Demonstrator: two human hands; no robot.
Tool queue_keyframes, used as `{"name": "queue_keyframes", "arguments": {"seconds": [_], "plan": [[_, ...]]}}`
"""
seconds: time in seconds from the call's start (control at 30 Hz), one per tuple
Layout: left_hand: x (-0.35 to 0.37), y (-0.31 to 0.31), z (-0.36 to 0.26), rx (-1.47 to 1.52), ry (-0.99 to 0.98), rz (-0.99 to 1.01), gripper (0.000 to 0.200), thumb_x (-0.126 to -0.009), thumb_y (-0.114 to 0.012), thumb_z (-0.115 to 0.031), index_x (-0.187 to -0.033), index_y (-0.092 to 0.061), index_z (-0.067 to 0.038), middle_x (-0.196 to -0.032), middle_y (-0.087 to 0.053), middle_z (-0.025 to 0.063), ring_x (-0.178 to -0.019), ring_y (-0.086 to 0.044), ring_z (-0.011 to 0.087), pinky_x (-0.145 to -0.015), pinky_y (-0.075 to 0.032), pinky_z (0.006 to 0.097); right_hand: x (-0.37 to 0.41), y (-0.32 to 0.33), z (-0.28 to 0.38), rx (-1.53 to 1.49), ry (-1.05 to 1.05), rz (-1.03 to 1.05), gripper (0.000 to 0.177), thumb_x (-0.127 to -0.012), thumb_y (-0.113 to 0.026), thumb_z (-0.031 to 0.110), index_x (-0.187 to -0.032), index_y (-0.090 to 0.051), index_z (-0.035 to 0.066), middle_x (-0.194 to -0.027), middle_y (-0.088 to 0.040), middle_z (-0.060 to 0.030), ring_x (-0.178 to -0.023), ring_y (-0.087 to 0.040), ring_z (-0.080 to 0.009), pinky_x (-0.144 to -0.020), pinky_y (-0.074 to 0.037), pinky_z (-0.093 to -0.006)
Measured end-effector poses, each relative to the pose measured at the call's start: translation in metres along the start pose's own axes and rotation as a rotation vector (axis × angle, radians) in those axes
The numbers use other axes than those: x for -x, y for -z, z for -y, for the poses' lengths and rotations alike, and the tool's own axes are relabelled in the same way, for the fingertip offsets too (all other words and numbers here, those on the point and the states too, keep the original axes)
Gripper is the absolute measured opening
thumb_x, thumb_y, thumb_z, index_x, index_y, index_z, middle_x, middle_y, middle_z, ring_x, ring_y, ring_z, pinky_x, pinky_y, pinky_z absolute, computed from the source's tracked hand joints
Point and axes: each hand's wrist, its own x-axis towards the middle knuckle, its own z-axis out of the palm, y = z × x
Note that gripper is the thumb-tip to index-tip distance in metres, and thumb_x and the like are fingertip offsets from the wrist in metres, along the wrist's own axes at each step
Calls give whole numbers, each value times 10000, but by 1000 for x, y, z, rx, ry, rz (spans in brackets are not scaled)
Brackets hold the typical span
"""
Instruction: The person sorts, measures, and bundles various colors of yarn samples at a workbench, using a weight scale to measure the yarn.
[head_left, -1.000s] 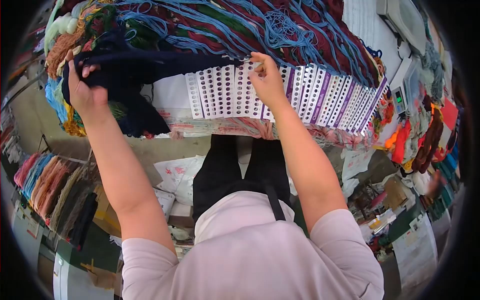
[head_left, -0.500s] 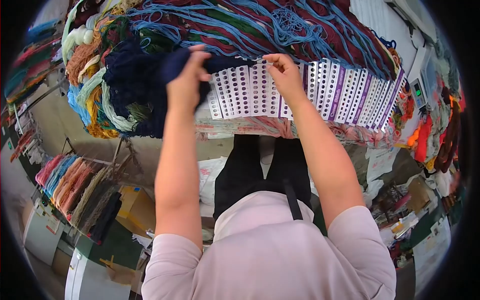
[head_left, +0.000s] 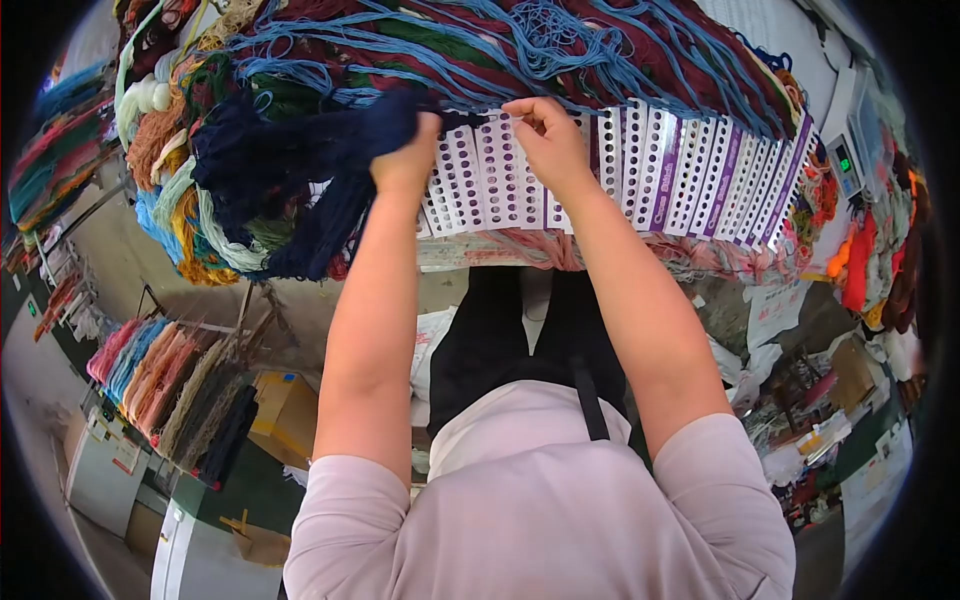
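Note:
My left hand (head_left: 408, 165) is closed around a thick bundle of navy yarn (head_left: 290, 150), whose loose strands hang down to the left over other skeins. A thinner dark stretch of it runs right from that fist toward my right hand (head_left: 552, 145). There my thumb and forefinger pinch together at the end of the dark strands; the exact grip is small in view. Beneath both hands lies a row of white and purple cards with punched holes (head_left: 655, 170), overlapping side by side. My left hand and the yarn cover some cards at the row's left end.
Blue, maroon and green skeins (head_left: 460, 50) are heaped behind the cards. Multicoloured skeins (head_left: 185, 215) hang at the left end. A device with a green display (head_left: 845, 160) stands at right. Below left are a rack of hanging yarn (head_left: 165, 385) and a cardboard box (head_left: 280, 415).
My left hand has moved right, closer to my right hand, and the navy yarn has bunched over it. My right hand has shifted slightly left and up, still pinching.

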Motion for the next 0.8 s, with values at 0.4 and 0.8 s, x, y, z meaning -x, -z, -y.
{"name": "queue_keyframes", "arguments": {"seconds": [0.4,0.8], "plan": [[12,-7,-12,206,-106,146,145,-794,-681,-205,-880,-676,-87,-816,-652,88,-767,-625,281,-698,-480,361,-2,-4,-3,-11,22,-24,177,-823,-570,12,-970,-669,22,-929,-599,-59,-783,-581,-132,-702,-464,-250],[-27,36,33,773,589,-179,280,-800,-628,-99,-566,-477,-90,-497,-431,-37,-391,-387,65,-398,-283,250,0,-1,-1,22,2,-10,180,-845,-567,24,-994,-667,32,-912,-579,-17,-759,-539,-88,-683,-436,-228]]}}
